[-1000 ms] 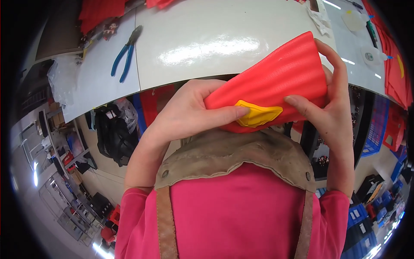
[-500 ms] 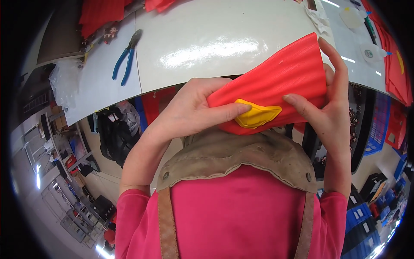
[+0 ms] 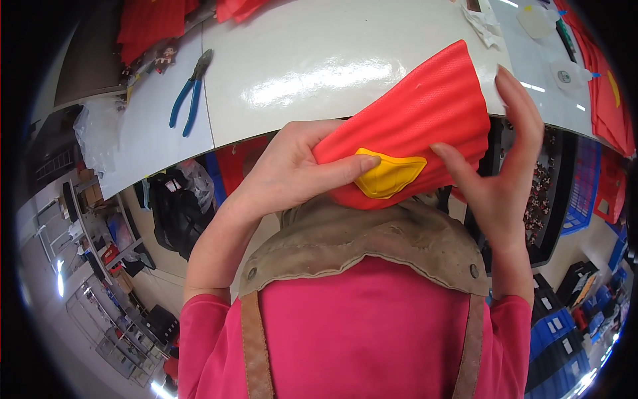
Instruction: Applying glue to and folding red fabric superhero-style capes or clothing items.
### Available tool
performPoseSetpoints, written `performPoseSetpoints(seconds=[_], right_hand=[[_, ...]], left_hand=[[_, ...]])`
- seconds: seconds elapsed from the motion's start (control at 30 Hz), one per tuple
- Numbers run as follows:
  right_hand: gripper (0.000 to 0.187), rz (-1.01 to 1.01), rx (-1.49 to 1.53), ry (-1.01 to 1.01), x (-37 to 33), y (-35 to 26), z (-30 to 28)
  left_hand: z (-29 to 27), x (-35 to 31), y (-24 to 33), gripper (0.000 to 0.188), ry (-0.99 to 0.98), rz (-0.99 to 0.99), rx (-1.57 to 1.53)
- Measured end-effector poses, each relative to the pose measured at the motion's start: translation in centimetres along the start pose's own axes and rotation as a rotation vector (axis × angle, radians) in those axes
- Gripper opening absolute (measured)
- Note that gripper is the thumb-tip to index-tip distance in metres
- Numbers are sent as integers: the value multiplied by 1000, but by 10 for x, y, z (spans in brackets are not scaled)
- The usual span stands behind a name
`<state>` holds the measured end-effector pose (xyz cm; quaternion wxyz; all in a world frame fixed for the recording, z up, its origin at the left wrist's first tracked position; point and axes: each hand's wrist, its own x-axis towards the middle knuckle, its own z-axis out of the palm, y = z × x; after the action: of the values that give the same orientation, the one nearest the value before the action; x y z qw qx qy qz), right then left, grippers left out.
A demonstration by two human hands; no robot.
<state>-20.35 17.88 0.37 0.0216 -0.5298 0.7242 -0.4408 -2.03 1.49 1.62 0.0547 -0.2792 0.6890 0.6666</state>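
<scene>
A red, rippled, cape-shaped piece (image 3: 425, 100) of soft-looking textured material is held up at the table's front edge. Near its lower edge sits a raised yellow shield-like emblem (image 3: 392, 174). My left hand (image 3: 292, 163) grips the piece by its left end, thumb pressed on the emblem's upper left corner and the other fingers hidden behind. At the right side my right hand (image 3: 502, 173) is open, thumb and fingers spread wide apart. Its thumb tip lies over the red surface right of the emblem; whether it touches, I cannot tell.
Blue-handled pliers (image 3: 191, 93) lie on the table (image 3: 266, 40) at left, near a clear plastic bag (image 3: 100, 130). More red pieces (image 3: 156, 26) are at the far left and far right. Plastic bottles (image 3: 568, 76) stand at right; a black tray of small figures (image 3: 539, 206) is below the table edge.
My right hand has come off the right edge of the red piece, its fingers opening outward. The piece has tilted and shifted slightly left, still in my left hand.
</scene>
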Motion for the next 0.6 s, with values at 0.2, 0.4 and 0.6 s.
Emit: performPoseSetpoints(seconds=[0.2,0.4,0.6], right_hand=[[28,-288,-207,-142,-14,-17,5],[24,-349,-113,-105,-17,-2,18],[25,-361,-128,-123,-10,3,15]], left_hand=[[0,-3,1,33,-36,-12,-88],[5,2,4,28,-39,-53,-187],[1,11,8,31,-83,-63,-260]])
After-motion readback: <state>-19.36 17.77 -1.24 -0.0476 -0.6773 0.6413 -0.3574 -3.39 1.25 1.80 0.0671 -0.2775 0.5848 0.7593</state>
